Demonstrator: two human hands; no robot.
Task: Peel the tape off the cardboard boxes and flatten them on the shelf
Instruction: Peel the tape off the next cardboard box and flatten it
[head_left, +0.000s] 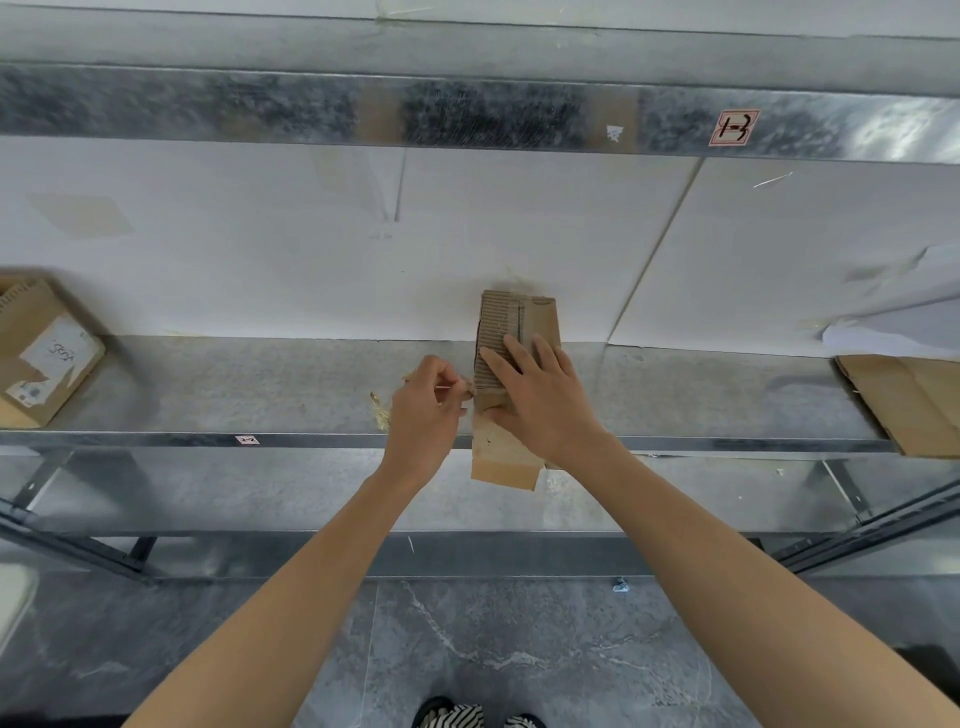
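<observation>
cardboard box (506, 462) lay on the shelf (260, 387), its long axis running straight away from the person, near end hanging over the front edge. the tape (464, 388) stuck out from its left side, pinched in the left grip (423, 410) just beside it. the right grip (540, 400) pressed flat on top, fingers spread, so the pull would likely go leftward.

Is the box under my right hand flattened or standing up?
Flattened: the cardboard box lies flat on the shelf under the right hand.
</observation>
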